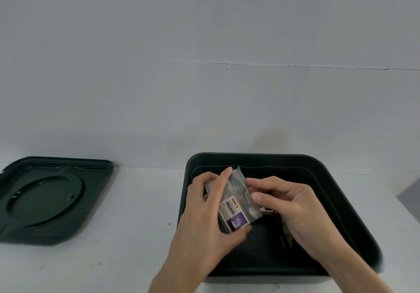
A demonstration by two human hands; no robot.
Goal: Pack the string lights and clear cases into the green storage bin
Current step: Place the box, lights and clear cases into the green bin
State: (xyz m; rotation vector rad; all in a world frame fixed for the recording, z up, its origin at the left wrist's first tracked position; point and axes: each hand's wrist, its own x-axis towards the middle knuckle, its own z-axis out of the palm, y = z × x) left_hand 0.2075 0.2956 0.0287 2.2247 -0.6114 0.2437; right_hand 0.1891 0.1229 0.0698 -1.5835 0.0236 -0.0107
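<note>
Together, left hand (pixel 205 211), right hand (pixel 288 204), gripping packet (pixel 236 204) over bin (pixel 341 204).

Place type unclear: white table (pixel 125 224), bare grey wall (pixel 204 31).

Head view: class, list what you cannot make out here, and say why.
- Packet label print, head view: too small and blurred.
- Bin floor, head view: partly hidden by the left hand and right hand, both holding the packet.
- Lid, head view: cut off by the left edge.
</note>
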